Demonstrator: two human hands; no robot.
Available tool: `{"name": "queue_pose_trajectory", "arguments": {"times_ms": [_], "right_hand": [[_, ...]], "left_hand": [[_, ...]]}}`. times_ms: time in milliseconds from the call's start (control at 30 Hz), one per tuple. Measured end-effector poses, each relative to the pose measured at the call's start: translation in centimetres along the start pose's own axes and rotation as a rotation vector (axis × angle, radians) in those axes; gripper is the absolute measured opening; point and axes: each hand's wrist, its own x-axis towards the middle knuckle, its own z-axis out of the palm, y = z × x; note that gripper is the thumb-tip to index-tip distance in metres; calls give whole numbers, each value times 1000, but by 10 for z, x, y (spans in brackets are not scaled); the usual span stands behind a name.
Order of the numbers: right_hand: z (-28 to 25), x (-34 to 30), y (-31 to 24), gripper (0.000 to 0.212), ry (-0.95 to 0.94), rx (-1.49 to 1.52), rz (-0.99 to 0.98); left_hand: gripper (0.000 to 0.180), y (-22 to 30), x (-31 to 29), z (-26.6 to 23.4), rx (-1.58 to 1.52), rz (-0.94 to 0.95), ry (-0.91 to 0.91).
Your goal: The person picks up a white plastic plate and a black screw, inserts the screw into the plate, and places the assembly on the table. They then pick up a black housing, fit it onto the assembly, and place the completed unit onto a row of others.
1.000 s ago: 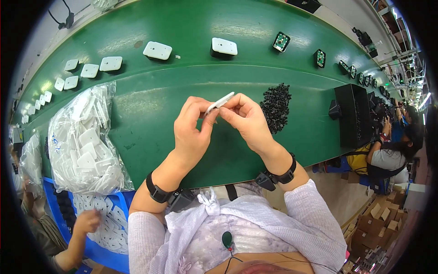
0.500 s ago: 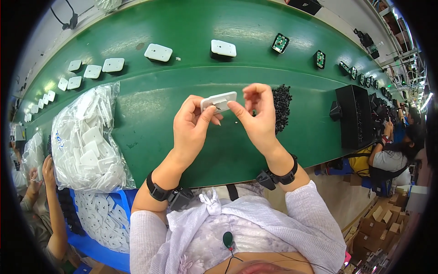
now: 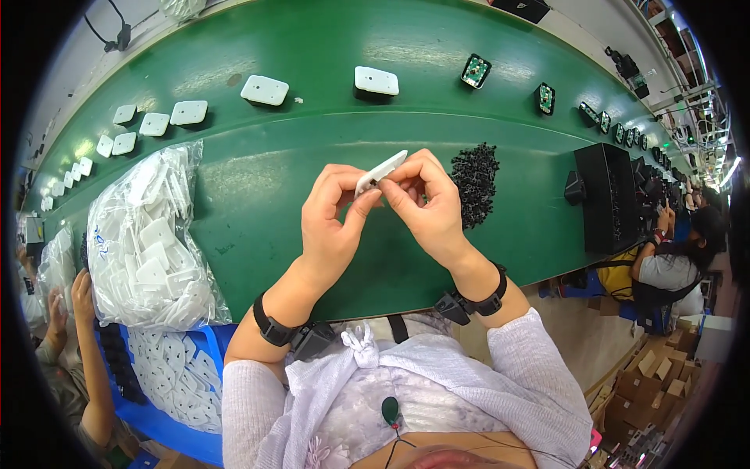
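A white plastic cover (image 3: 382,171), tilted almost edge-on, is held above the green table between my two hands. My left hand (image 3: 334,205) is closed on its left end, thumb along the near face. My right hand (image 3: 426,197) grips the other end, fingers curled behind it and thumb tip on the near face. Between the two thumbs a small dark part (image 3: 374,183) shows on the cover; the fingers partly hide it. Right of my right hand lies a heap of small black parts (image 3: 474,184).
A clear bag of white covers (image 3: 148,242) lies on the left, above a blue crate (image 3: 168,442) of more covers. Housings, some with white lids (image 3: 376,80), some with bare circuit boards (image 3: 475,70), line the far strip. A black box (image 3: 605,199) stands right. Co-workers sit at both sides.
My right hand has come in from the right and closed on the cover. The cover has tilted more edge-on. The far row of housings sits slightly farther left.
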Motion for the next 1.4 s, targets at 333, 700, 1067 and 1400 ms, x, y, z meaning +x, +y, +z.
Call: {"name": "queue_pose_trajectory", "arguments": {"times_ms": [333, 700, 1067, 1400], "right_hand": [[-5, 2, 7, 28, 3, 174, 120], [-19, 10, 0, 18, -248, 104, 226], [-14, 10, 14, 25, -166, 149, 244], [-95, 154, 42, 56, 146, -1332, -214]], "left_hand": [[4, 1, 2, -9, -99, -144, -13], [6, 3, 1, -10, -161, -246, -113], [16, 11, 10, -8, -245, -386, -3], [5, -25, 22, -50, 661, -173, -15]]}}
